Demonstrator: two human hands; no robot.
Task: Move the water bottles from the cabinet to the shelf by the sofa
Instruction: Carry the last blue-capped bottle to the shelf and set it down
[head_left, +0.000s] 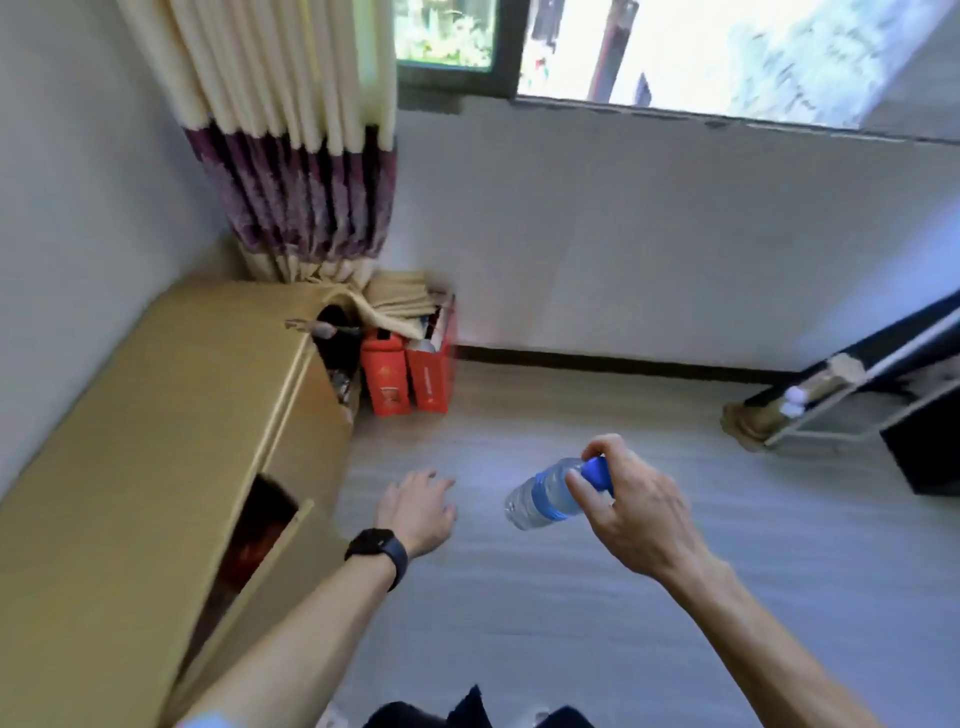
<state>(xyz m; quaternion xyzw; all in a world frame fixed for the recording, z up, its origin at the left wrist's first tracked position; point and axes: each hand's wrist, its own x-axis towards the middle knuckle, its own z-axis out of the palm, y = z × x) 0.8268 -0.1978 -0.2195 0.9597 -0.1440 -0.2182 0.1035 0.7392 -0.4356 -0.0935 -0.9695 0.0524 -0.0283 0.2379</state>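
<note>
Carrying looks under way: right hand (636, 512) grips a water bottle (550, 496) by its blue-capped neck, left hand (418, 506) spread empty beside the cabinet (156, 415); next, walk to the unseen shelf.

White walls (649, 234), grey floor (571, 597), bright window (727, 52), striped curtain (296, 156) in corner.

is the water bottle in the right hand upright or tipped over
Tipped. The water bottle lies nearly sideways in the right hand, blue cap toward the palm, base pointing left, above the floor.
</note>
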